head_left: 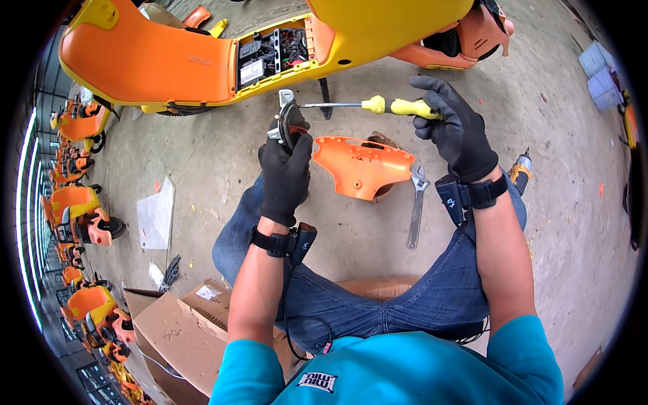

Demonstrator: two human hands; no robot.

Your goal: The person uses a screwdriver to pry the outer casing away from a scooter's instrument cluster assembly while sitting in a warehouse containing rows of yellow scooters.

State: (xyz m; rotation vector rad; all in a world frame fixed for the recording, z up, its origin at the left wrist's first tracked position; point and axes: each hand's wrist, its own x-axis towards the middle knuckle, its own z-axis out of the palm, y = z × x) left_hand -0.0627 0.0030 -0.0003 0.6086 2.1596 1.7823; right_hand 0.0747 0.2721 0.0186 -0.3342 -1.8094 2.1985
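Upper centre of frame: gloved left hand (pixel 286 169) grips small metal part (pixel 286 121); gloved right hand (pixel 457 131) clamps yellow-handled screwdriver (pixel 368 105), tip touching part; orange cover (pixel 363 165) below.

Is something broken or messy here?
The orange and yellow scooter lies tipped on its side, with a panel off so wiring shows. An orange cover and a wrench lie loose on the floor. Left hand holds a small part; right hand holds a screwdriver.
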